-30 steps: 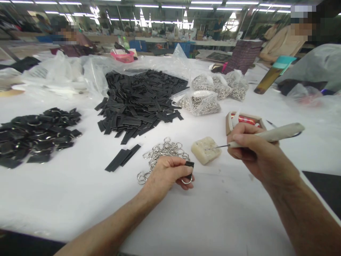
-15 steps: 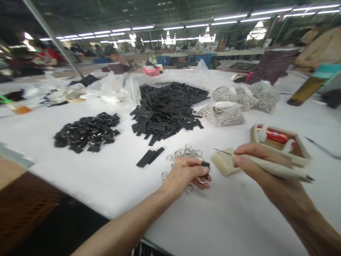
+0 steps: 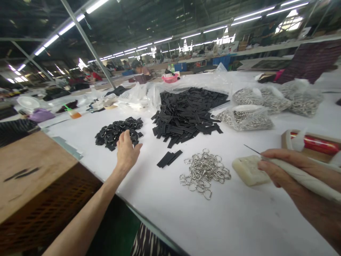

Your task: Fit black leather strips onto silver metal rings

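My left hand (image 3: 126,152) is at the near edge of a heap of folded black tabs with metal rings (image 3: 113,132). Its thumb stands apart from the fingers, and nothing shows in it. In my right hand (image 3: 295,185) is an awl (image 3: 309,177) with a pale wrapped handle, its thin dark point aimed left. Just under that hand lies a cream, wax-like block (image 3: 247,170). Loose silver D-rings (image 3: 205,170) are spread between the two hands. A few flat black strips (image 3: 169,158) lie left of the rings, and a large pile of such strips (image 3: 186,112) is behind them.
Clear bags of metal rings (image 3: 247,117) stand at the back right. An open box (image 3: 286,140) with a red roll is at the right. Plastic bags (image 3: 135,96) lie behind the heaps. A wooden-topped crate (image 3: 39,177) adjoins the table's left edge.
My left hand has moved left from the rings to the tab heap and no longer holds the black tab with its ring. My right hand still holds the awl. The view has turned left.
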Available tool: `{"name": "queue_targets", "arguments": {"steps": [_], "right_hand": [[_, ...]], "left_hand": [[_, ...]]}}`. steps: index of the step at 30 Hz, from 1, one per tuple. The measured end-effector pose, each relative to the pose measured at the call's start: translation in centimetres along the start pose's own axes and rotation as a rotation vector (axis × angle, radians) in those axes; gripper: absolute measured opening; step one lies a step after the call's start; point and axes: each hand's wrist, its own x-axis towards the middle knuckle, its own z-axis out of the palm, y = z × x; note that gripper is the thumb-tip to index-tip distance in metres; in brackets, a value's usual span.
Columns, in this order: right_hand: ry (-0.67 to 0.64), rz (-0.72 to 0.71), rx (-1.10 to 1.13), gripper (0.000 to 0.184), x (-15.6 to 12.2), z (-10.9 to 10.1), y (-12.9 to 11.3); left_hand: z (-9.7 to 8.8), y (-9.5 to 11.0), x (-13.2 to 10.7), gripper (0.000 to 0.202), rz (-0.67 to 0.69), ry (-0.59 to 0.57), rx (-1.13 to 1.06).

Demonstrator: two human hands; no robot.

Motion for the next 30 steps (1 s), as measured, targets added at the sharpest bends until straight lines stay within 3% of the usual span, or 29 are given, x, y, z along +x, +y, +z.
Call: {"name": "queue_targets", "arguments": {"steps": [1, 2, 4, 5, 7, 14, 18, 20, 24, 30], "right_hand": [[0.005, -0.033, 0.006, 0.028, -0.1, 0.1, 0.1], [-0.003, -0.057, 0.006, 0.027, -0.2, 0.2, 0.2], [-0.046, -0.102, -0.001, 0.025, -0.3, 0.3, 0.4], [-0.080, -0.124, 0.001, 0.024, -0.4, 0.3, 0.5], [-0.144, -0.149, 0.023, 0.024, -0.3, 0.0, 0.6], [-0.138, -0.114, 0.089, 0.022, 0.5, -1.0, 0.9], [-0.285, -0.083, 0.165, 0.016, -0.1, 0.3, 0.6], [-0.376, -0.135, 0.184, 0.014, -0.7, 1.4, 0.4], [-0.422, -0.293, 0.099, 0.008, -1.8, 3.9, 0.4], [-0.407, -0.578, -0.253, 0.014, -2.2, 6.6, 1.1]], "left_hand": [[0.3, 0.3, -0.7, 0.051, 0.065, 0.000, 0.043], [0.7, 0.8, -1.5, 0.045, 0.127, -0.080, 0.053], [1.7, 2.2, -3.1, 0.031, 0.206, -0.354, 0.022], [2.2, 2.9, -3.7, 0.026, 0.215, -0.451, 0.019], [2.9, 4.0, -4.2, 0.021, 0.203, -0.539, 0.034], [3.6, 4.9, -3.6, 0.006, 0.143, -0.593, 0.052], [3.5, 5.1, -3.8, 0.009, 0.074, -0.666, -0.073], [3.3, 5.3, -4.1, 0.011, 0.026, -0.719, -0.189], [2.9, 6.5, -4.8, 0.018, -0.038, -0.802, -0.503], [3.8, 11.0, -5.4, 0.014, -0.212, -0.746, -1.085]]}}
